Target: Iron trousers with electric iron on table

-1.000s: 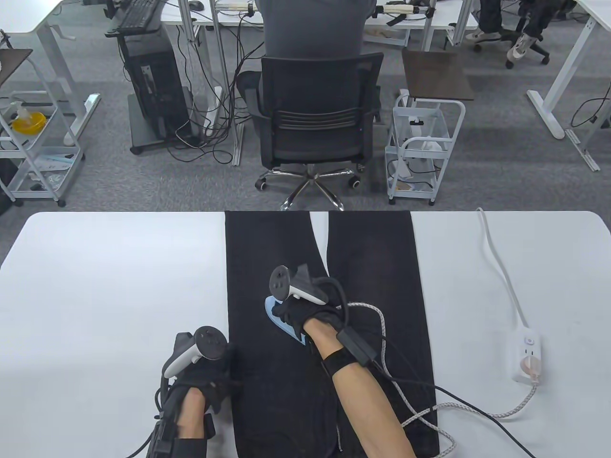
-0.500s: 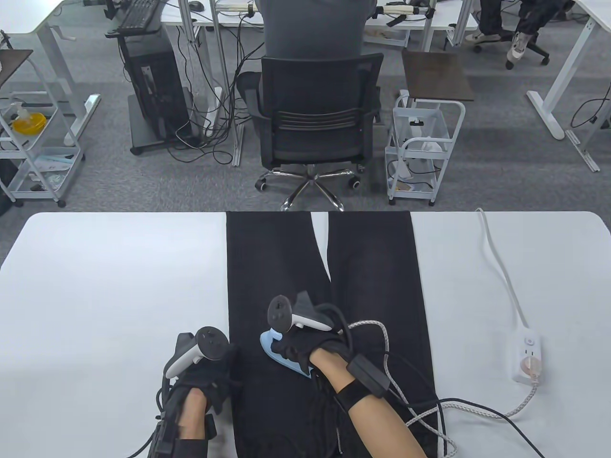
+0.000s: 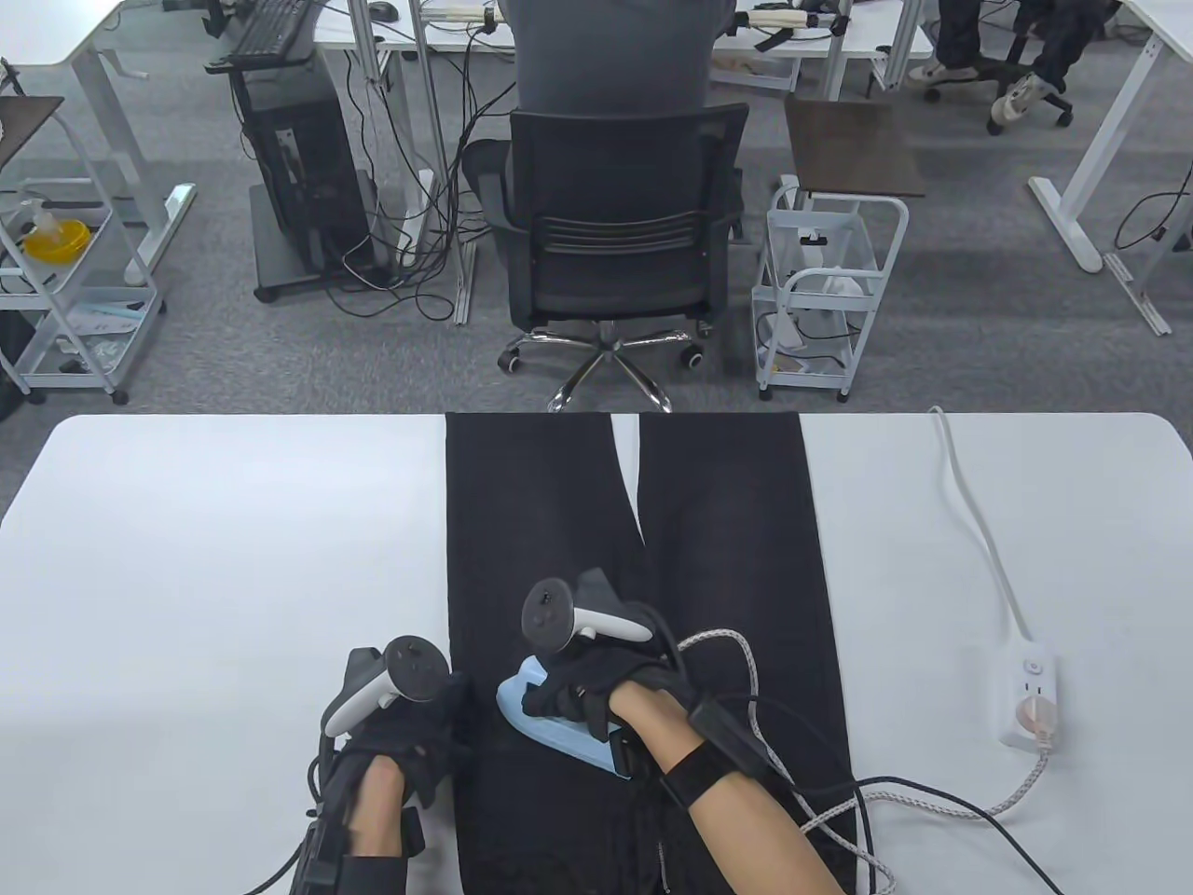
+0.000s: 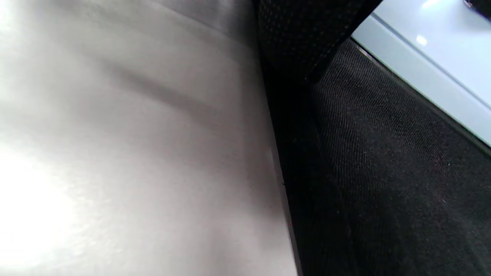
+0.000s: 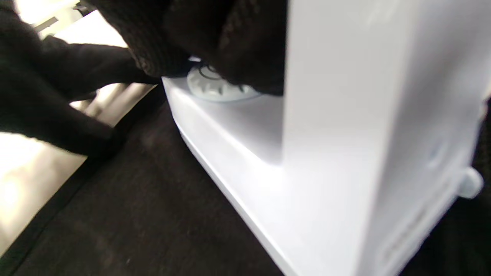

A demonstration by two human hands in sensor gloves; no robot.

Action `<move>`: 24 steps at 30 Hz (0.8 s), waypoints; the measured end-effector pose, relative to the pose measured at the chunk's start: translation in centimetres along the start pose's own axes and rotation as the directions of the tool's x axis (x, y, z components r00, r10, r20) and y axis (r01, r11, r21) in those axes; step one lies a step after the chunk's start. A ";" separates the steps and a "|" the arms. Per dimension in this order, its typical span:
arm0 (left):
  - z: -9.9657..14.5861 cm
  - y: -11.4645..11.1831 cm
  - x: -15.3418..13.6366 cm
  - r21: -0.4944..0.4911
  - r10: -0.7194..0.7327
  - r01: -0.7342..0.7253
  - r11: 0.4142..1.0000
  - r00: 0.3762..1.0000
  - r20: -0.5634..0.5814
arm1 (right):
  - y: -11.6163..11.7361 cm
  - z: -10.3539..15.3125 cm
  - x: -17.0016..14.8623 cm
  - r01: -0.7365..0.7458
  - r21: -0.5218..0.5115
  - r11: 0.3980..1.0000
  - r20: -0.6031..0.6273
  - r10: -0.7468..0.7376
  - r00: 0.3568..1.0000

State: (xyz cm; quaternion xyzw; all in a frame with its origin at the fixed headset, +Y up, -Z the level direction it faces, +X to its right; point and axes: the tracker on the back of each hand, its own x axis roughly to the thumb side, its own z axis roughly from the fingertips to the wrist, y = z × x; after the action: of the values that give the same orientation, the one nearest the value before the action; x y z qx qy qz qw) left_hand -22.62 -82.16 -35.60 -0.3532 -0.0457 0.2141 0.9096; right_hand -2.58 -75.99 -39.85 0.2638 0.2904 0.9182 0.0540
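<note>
Black trousers (image 3: 718, 522) lie flat down the middle of the white table (image 3: 214, 541), legs pointing away from me. A light blue electric iron (image 3: 550, 722) sits flat on the left leg near the waist; my right hand (image 3: 596, 695) grips its handle from above. In the right wrist view the iron's pale body (image 5: 307, 153) rests on the dark cloth (image 5: 134, 214), gloved fingers (image 5: 230, 42) curled over its dial. My left hand (image 3: 415, 736) presses flat on the trousers' left edge. The left wrist view shows that cloth edge (image 4: 383, 172) against the table (image 4: 134, 134).
The iron's braided cord (image 3: 913, 806) loops over the trousers to a white power strip (image 3: 1030, 695) at the right, whose white cable (image 3: 969, 503) runs to the table's far edge. Beyond the table stands an office chair (image 3: 615, 233) with a seated person.
My right hand has drawn the iron back along the left leg, toward me and a little left. The cord has bunched closer. My left hand has stayed put.
</note>
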 end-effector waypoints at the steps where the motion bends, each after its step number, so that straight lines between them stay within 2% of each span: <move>1: 0.0 0.1 -0.1 0.003 0.005 -0.005 1.000 1.000 -0.001 | 0.7 0.8 0.8 -0.009 -0.010 1.000 0.019 0.010 1.000; 5: 0.2 0.1 -0.6 0.010 0.025 -0.025 1.000 1.000 -0.003 | 2.8 3.3 3.4 -0.140 -0.047 0.989 0.078 0.143 0.987; 7: 0.3 0.1 -0.8 0.013 0.032 -0.032 0.999 0.999 -0.008 | 4.7 4.7 4.7 -0.103 -0.013 0.995 0.179 0.104 0.978; 10: 0.2 0.1 -0.9 0.012 0.044 -0.044 0.999 0.999 -0.004 | 6.0 7.1 6.4 -0.230 -0.111 0.967 0.201 0.249 0.947; 13: 0.2 0.1 -0.9 0.010 0.045 -0.045 0.999 0.999 -0.002 | 6.7 8.2 6.6 -0.257 -0.175 0.950 0.200 0.290 0.936; 19: 0.3 0.0 -0.9 0.006 0.049 -0.049 0.999 0.999 0.001 | 5.8 7.0 6.3 -0.312 -0.199 0.929 0.183 0.348 0.920; 20: 0.3 0.0 -0.9 0.006 0.050 -0.050 0.999 0.999 0.002 | 5.1 6.2 6.1 -0.344 -0.241 0.907 0.163 0.387 0.908; 23: 0.3 0.0 -0.9 0.005 0.045 -0.045 0.999 0.999 0.001 | 4.1 4.4 5.4 -0.356 -0.252 0.900 0.117 0.393 0.912; 24: 0.3 0.0 -0.9 0.005 0.043 -0.043 0.999 0.999 0.000 | 3.1 3.5 4.9 -0.347 -0.291 0.891 0.103 0.390 0.915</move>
State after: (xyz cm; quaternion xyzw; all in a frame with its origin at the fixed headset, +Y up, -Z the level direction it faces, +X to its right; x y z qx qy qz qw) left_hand -23.47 -82.32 -35.35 -0.3519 -0.0377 0.2338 0.9056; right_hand -4.77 -75.55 -33.47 0.3767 0.1033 0.9184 -0.0637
